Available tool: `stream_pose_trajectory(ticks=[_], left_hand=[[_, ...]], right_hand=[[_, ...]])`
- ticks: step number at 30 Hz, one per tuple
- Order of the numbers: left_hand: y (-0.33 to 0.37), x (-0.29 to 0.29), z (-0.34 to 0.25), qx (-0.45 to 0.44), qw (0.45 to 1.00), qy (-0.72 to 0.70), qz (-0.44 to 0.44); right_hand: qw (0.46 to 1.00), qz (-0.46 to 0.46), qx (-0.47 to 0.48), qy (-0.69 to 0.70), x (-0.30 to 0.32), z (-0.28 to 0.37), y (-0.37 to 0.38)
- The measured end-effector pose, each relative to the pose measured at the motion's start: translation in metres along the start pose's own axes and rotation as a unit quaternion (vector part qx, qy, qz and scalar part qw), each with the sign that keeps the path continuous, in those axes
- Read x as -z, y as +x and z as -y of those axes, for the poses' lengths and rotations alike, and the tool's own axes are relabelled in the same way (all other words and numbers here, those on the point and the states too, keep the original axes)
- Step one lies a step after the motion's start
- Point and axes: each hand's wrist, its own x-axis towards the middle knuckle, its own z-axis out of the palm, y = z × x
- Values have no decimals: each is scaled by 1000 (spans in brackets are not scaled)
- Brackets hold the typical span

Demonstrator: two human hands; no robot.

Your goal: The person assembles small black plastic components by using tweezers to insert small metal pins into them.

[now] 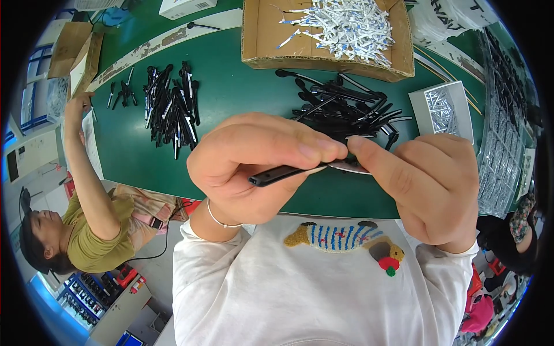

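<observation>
My left hand (248, 153) is closed around a slim black plastic piece (276, 174), held in front of my chest near the table's edge. One blunt end sticks out below the left fingers. Toward the other end a shiny, silvery edge (348, 166) shows between my hands. My right hand (433, 184) is closed too, its thumb and finger pinching that shiny end. The fingertips of both hands nearly meet and hide part of the piece. Just beyond them lies a loose heap of black pieces with rounded ends (340, 104).
Another black pile (171, 106) and a few small black parts (124, 95) lie left on the green table (231, 86). A cardboard box (323, 62) holds white strips; a white box (426, 115) holds small silvery parts. A co-worker (98, 225) reaches in at left.
</observation>
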Motion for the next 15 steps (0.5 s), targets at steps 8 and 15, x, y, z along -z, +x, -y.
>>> stream_pose_trajectory(ticks=[8, 15], left_hand=[[3, -1, -1, -56, 995, 80, 8], [2, -6, 4, -93, 996, -8, -15]], right_hand=[[999, -27, -3, 25, -13, -11, 1], [998, -55, -5, 23, -16, -13, 3]])
